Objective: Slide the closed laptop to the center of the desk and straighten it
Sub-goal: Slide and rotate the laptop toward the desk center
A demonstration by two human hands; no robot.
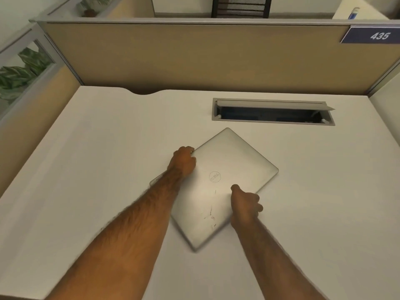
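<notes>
A closed silver laptop point(225, 169) lies flat on the white desk point(97, 159), turned roughly 45 degrees so one corner points toward the far partition. It sits slightly right of the desk's middle. My left hand point(183, 162) grips its upper-left edge, fingers curled over the rim. My right hand point(245, 205) holds the lower-right edge, thumb on the lid and fingers wrapped around the side. My left forearm hides the laptop's left corner.
A cable tray point(272, 115) with its grey lid propped open is sunk into the desk just behind the laptop. Tan cubicle partitions point(194, 57) wall the desk at the back and left. A curved cable notch point(144, 92) cuts the back edge.
</notes>
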